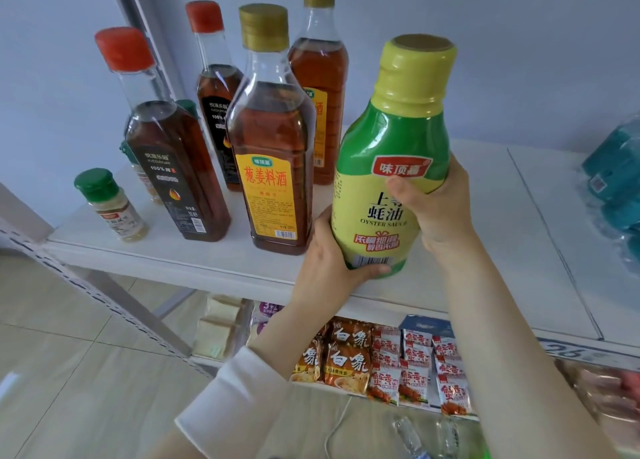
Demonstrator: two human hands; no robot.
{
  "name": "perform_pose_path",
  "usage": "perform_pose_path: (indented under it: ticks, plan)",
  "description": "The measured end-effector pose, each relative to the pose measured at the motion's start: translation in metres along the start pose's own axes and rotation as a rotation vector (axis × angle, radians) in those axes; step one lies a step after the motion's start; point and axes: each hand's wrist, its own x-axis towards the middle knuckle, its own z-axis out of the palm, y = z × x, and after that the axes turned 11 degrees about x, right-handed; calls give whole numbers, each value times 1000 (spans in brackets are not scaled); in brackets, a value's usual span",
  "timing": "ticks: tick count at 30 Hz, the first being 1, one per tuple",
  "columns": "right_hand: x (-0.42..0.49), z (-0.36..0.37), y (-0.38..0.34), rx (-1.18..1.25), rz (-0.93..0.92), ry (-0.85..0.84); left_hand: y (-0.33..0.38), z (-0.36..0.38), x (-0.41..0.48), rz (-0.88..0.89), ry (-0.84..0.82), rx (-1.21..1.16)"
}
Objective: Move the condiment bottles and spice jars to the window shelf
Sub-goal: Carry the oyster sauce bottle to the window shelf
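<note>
A green and yellow oyster sauce bottle (391,154) stands upright at the front of the white shelf (145,247). My left hand (329,251) curls round its base from the left. My right hand (440,206) grips its body from the right, thumb on the label. Left of it stand two gold-capped cooking wine bottles (273,168) (320,78) and two red-capped dark oil bottles (173,161) (216,88). A green-capped spice jar (110,206) stands at the far left, with two more jars (138,168) partly hidden behind the oil bottle.
Teal packs in plastic wrap (616,174) sit at the shelf's right end. The lower shelf holds noodle packets (343,358) and red snack sachets (415,365). A grey perforated upright (104,299) slants at the left. A white cable (337,427) and clear bottles (408,434) lie below.
</note>
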Motion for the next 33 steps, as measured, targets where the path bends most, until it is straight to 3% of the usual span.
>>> perform_pose_path:
  ticks: [5, 9, 18, 33]
  plan:
    - [-20, 13, -18, 24, 41, -47, 6, -21, -28, 29, -17, 60]
    - [-41, 40, -38, 63, 55, -122, 6, -50, -57, 39, -6, -29]
    - [-86, 147, -47, 125, 134, -277, -35, -134, -126, -17, 85, -130]
    - [-203, 524, 62, 235, 600, -616, -241, -397, -298, -416, 496, -249]
